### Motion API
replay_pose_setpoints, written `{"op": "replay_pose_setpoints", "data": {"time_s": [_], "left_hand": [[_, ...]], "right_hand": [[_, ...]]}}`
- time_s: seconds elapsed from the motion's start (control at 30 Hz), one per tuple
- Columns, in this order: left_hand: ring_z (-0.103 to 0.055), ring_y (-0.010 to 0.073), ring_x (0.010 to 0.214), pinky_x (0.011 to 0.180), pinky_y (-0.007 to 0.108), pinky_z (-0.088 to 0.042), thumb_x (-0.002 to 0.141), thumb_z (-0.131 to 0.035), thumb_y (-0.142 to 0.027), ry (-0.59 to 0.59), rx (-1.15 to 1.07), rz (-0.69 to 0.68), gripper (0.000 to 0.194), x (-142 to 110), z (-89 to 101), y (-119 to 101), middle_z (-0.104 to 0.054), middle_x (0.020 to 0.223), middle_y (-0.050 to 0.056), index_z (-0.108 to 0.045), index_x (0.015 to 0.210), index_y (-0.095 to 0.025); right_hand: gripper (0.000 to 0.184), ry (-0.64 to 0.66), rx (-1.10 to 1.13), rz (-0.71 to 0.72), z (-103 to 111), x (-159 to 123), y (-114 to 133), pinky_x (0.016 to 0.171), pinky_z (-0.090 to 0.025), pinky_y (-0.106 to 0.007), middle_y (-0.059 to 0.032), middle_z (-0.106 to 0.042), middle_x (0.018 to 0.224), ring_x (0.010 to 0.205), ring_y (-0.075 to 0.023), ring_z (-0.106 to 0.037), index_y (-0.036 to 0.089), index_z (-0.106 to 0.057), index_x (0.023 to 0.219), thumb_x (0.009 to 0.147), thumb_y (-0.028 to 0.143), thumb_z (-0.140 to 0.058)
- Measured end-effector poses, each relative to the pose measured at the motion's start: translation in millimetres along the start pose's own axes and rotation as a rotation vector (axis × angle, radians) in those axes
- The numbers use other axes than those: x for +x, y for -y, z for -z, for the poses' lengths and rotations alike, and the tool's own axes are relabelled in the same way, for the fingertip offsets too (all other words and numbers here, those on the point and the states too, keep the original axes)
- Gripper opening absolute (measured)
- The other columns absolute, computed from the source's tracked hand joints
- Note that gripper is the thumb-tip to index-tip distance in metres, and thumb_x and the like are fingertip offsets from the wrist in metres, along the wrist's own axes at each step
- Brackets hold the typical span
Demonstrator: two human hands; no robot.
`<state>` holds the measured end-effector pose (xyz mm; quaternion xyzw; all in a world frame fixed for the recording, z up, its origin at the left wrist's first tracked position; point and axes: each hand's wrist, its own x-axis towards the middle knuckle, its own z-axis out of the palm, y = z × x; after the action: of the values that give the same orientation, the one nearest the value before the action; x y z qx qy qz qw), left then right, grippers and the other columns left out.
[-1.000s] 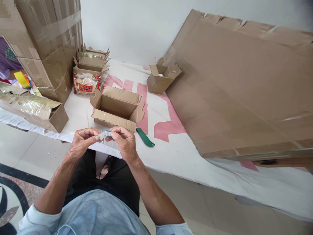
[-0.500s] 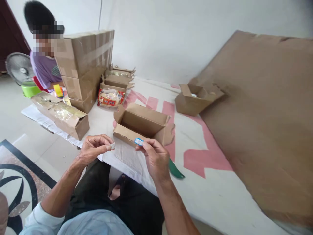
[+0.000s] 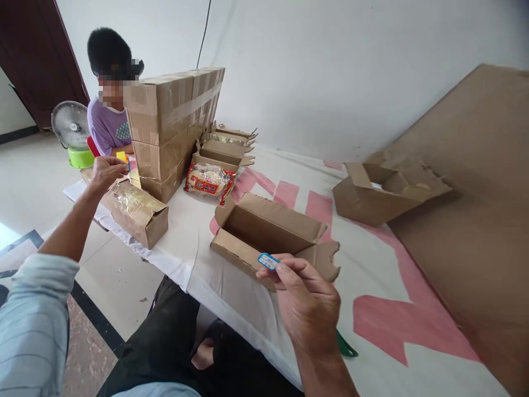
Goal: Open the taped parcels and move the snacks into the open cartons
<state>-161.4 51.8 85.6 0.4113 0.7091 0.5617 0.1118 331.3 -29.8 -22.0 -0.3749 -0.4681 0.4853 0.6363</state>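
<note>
A small white label with a blue border [image 3: 268, 261] is pinched between the thumb and fingers of my right hand [image 3: 309, 295]. That hand is over the near side of an open cardboard box [image 3: 248, 255], whose flaps stand up. My left hand [image 3: 106, 175] reaches far to the left, above a closed, taped cardboard box [image 3: 145, 218]. Its fingers are pressed together, and what they hold, if anything, I cannot make out. A yellow object [image 3: 121, 156] shows just beyond the left fingertips. Part of a green curved object [image 3: 346, 344] lies behind my right wrist.
A stack of taped cartons [image 3: 173, 110] stands at the back left, beside a red food packet [image 3: 209, 183] and several open boxes [image 3: 225, 150]. Another open box [image 3: 366, 201] sits right, by a large cardboard sheet [image 3: 467, 220]. A person in purple [image 3: 101, 127] is behind the stack.
My left hand has moved away to the far left; a small whitish piece seen in its fingers earlier is no longer visible there. My right hand keeps hold of the label. The view has shifted left.
</note>
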Motion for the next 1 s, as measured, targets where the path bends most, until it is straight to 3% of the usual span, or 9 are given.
{"op": "replay_pose_setpoints", "data": {"time_s": [0.1,0.2,0.4,0.7,1.0], "left_hand": [[-0.067,0.0163,0.058,0.07,0.033,-0.064,0.063,-0.083,-0.012,-0.003,0.014,0.085,0.014,31,-13.8,14,-0.068,0.06,0.003,-0.073,0.072,-0.015],[-0.066,0.0157,0.058,0.07,0.032,-0.063,0.063,-0.087,-0.01,0.026,-0.021,0.122,0.02,43,-26.5,23,-0.067,0.059,0.003,-0.071,0.075,-0.014],[-0.067,0.0158,0.06,0.072,0.033,-0.061,0.065,-0.095,-0.011,0.079,-0.062,0.154,0.034,50,-41.7,32,-0.067,0.061,0.001,-0.066,0.082,-0.016],[-0.06,0.0124,0.059,0.067,0.028,-0.053,0.073,-0.081,-0.012,0.0,-0.082,0.111,0.016,62,-47.7,26,-0.064,0.061,-0.001,-0.067,0.079,-0.016],[-0.06,0.0138,0.066,0.064,0.024,-0.05,0.061,-0.078,-0.016,0.043,-0.095,0.101,0.021,58,-46.0,24,-0.067,0.066,0.0,-0.073,0.082,-0.017]], "right_hand": [[0.022,0.022,-0.012,0.019,-2,-2,4,0.077,-0.063,-0.036,-0.0029,-0.079,0.088,0.07,-0.0162,-0.071,0.022,-0.08,0.083,0.091,0.039,-0.091],[0.021,0.027,-0.027,0.023,-1,-2,4,0.075,-0.063,-0.036,-0.0032,-0.078,0.088,0.07,-0.0165,-0.07,0.023,-0.08,0.083,0.091,0.039,-0.09],[0.024,0.028,-0.026,0.008,3,-1,-2,0.074,-0.063,-0.036,-0.0035,-0.078,0.089,0.071,-0.0174,-0.071,0.023,-0.078,0.082,0.092,0.041,-0.09],[0.026,0.044,-0.046,0.005,3,-3,-5,0.076,-0.062,-0.036,-0.0036,-0.077,0.088,0.077,-0.0192,-0.071,0.023,-0.077,0.084,0.096,0.043,-0.089],[0.026,0.034,-0.04,-0.024,3,-3,-10,0.076,-0.062,-0.037,-0.0027,-0.077,0.089,0.071,-0.0177,-0.07,0.023,-0.075,0.083,0.092,0.043,-0.09]]}}
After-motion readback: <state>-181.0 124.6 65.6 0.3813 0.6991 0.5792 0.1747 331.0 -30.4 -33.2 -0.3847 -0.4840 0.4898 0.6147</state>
